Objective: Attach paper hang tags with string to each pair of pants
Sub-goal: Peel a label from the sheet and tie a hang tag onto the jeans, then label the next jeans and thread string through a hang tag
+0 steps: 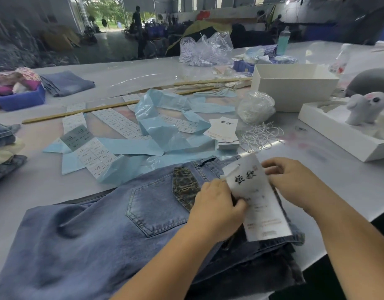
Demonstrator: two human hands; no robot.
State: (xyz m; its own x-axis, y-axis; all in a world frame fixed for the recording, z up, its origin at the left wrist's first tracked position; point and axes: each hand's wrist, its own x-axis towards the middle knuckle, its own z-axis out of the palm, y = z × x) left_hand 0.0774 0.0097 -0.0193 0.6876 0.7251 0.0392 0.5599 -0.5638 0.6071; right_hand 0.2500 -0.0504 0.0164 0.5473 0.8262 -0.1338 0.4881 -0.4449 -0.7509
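Note:
A pair of light blue jeans (104,230) lies flat on the table before me, back pocket up, with a brown leather patch (185,187) at the waistband. Over the waistband I hold a white paper hang tag (257,198) printed with black characters. My left hand (217,204) pinches the tag's left edge against the denim. My right hand (295,182) grips the tag's upper right edge. A stack of spare hang tags (223,131) and loose white strings (261,135) lie further back on the table.
Blue paper scraps (165,126) and printed label strips (119,124) cover the table's middle. A white box (295,85), a tray with a toy rabbit (364,109), a bag of string (256,107), wooden sticks (78,111) and folded jeans (4,148) at left surround the work spot.

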